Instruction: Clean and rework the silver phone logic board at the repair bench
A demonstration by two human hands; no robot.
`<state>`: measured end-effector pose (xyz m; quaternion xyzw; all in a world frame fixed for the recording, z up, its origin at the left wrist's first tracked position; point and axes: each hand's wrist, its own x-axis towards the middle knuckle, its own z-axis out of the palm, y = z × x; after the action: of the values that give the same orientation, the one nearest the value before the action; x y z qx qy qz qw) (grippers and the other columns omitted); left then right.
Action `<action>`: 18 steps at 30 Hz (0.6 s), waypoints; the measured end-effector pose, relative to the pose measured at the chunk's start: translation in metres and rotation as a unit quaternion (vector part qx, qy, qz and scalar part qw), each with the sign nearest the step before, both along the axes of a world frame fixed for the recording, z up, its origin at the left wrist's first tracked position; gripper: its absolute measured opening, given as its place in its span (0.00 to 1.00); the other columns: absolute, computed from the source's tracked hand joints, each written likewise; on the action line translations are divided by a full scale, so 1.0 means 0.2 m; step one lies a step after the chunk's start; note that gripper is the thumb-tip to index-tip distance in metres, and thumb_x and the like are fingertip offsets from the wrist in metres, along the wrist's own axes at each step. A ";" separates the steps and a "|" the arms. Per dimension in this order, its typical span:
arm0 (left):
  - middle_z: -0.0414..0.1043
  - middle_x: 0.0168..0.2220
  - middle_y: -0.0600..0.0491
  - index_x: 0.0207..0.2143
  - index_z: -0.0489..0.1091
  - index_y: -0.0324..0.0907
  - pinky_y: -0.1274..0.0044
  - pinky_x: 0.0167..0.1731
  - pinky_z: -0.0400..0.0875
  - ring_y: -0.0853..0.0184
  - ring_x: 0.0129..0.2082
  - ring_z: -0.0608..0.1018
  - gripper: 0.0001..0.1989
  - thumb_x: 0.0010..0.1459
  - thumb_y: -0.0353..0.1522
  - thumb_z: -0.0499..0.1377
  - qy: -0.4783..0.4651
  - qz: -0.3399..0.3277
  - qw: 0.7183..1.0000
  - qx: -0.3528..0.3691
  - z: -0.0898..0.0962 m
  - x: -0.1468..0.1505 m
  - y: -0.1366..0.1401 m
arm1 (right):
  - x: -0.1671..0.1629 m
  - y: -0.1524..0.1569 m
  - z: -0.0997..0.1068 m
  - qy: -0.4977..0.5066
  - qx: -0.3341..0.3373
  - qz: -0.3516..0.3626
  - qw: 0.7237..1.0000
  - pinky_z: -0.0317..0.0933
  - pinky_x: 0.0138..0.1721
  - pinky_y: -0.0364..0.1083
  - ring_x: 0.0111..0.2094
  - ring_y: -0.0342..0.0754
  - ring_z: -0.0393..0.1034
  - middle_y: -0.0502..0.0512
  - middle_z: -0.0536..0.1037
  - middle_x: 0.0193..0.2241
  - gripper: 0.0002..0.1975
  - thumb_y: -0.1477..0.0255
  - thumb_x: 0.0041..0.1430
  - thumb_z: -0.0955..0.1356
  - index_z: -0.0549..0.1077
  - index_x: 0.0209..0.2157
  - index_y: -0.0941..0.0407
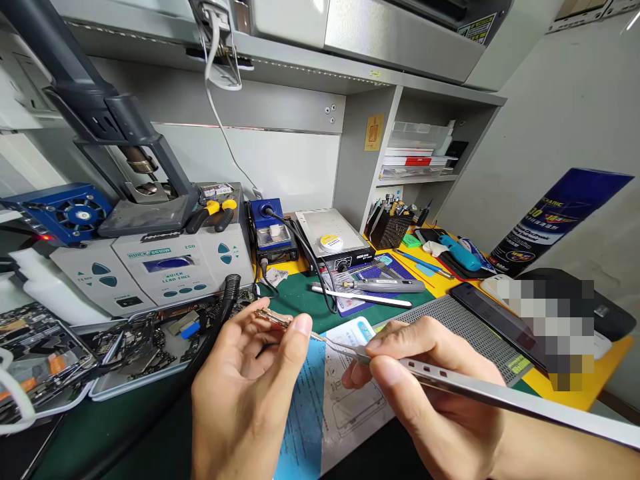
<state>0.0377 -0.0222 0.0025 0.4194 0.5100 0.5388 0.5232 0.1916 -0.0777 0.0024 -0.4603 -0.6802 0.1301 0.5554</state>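
Note:
My left hand [250, 393] is closed round a small, slim, copper-toned metal part [273, 316], pinched under the thumb; much of it is hidden by the fingers and its kind is unclear. Long silver tweezers [493, 397] with square holes along the arm rest in the grip of my right hand [430, 387]. Their fine tips point left and meet, or almost meet, the part's thin end just past my left thumb; contact is hard to tell. Beneath both hands lies a blue-and-white printed sheet [305, 427] with a line drawing.
At left, a hot-air rework station [170, 263] and its black hose [220, 327] stand beside trays of circuit boards [160, 340]. A grey pen tool [385, 285] and white brush [360, 295] lie ahead. To the right are a phone [495, 320] and a blue spray can [555, 220].

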 end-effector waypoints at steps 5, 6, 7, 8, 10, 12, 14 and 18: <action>0.79 0.38 0.54 0.47 0.70 0.43 0.79 0.37 0.76 0.63 0.39 0.80 0.27 0.46 0.39 0.70 0.002 0.000 1.000 0.000 -0.01 0.00 0.00 | -0.01 0.00 0.02 -0.005 0.009 -0.009 1.000 0.69 0.27 0.44 0.24 0.45 0.75 0.49 0.80 0.25 0.07 0.80 0.58 0.66 0.72 0.33 0.53; 0.79 0.37 0.54 0.47 0.70 0.43 0.79 0.37 0.76 0.63 0.39 0.80 0.27 0.46 0.39 0.71 0.003 0.001 1.000 0.000 -0.01 0.00 0.00 | -0.01 0.00 0.03 -0.006 0.012 -0.010 1.000 0.69 0.27 0.44 0.24 0.45 0.75 0.49 0.80 0.24 0.07 0.80 0.58 0.66 0.72 0.32 0.53; 0.79 0.37 0.55 0.47 0.70 0.43 0.79 0.36 0.76 0.64 0.39 0.80 0.27 0.45 0.39 0.71 0.004 0.001 1.000 0.001 -0.01 0.00 0.00 | -0.01 0.01 0.03 -0.009 0.014 -0.011 1.000 0.69 0.27 0.44 0.24 0.45 0.75 0.49 0.80 0.24 0.07 0.80 0.58 0.66 0.72 0.32 0.53; 0.79 0.36 0.55 0.47 0.70 0.43 0.79 0.36 0.76 0.64 0.38 0.80 0.27 0.45 0.39 0.71 0.004 0.000 1.000 0.001 -0.01 0.00 0.00 | -0.01 0.01 0.03 -0.015 0.015 -0.011 1.000 0.69 0.27 0.44 0.24 0.45 0.75 0.49 0.79 0.24 0.07 0.80 0.58 0.66 0.72 0.33 0.53; 0.79 0.36 0.54 0.47 0.70 0.43 0.78 0.36 0.76 0.63 0.38 0.80 0.27 0.45 0.39 0.71 0.004 -0.003 1.000 0.004 -0.01 0.00 0.01 | -0.01 0.01 0.02 -0.026 0.012 -0.013 1.000 0.69 0.26 0.44 0.24 0.45 0.75 0.49 0.79 0.24 0.07 0.79 0.58 0.67 0.72 0.33 0.52; 0.79 0.37 0.53 0.47 0.70 0.42 0.77 0.37 0.76 0.62 0.38 0.80 0.27 0.45 0.40 0.71 0.009 -0.006 1.000 0.009 -0.01 0.00 0.01 | 0.00 0.01 0.02 -0.028 0.012 -0.017 0.999 0.69 0.27 0.46 0.24 0.46 0.75 0.49 0.79 0.24 0.07 0.80 0.58 0.67 0.71 0.34 0.52; 0.79 0.37 0.52 0.48 0.70 0.41 0.76 0.38 0.76 0.62 0.38 0.80 0.28 0.45 0.41 0.70 0.016 -0.007 1.000 0.012 0.00 0.00 0.01 | 0.00 0.00 0.01 -0.008 0.026 -0.015 1.000 0.69 0.27 0.47 0.26 0.47 0.76 0.50 0.79 0.26 0.09 0.80 0.59 0.66 0.70 0.36 0.51; 0.78 0.35 0.52 0.50 0.68 0.41 0.75 0.37 0.75 0.62 0.36 0.81 0.30 0.47 0.42 0.69 0.028 -0.021 0.999 0.015 0.00 0.00 0.01 | 0.02 -0.01 -0.02 0.047 0.027 -0.008 0.999 0.70 0.29 0.48 0.27 0.49 0.77 0.50 0.80 0.28 0.11 0.80 0.61 0.66 0.71 0.40 0.48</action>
<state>0.0374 -0.0212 0.0026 0.4527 0.5071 0.5232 0.5139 0.1953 -0.0800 -0.0014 -0.4442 -0.6530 0.1291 0.5997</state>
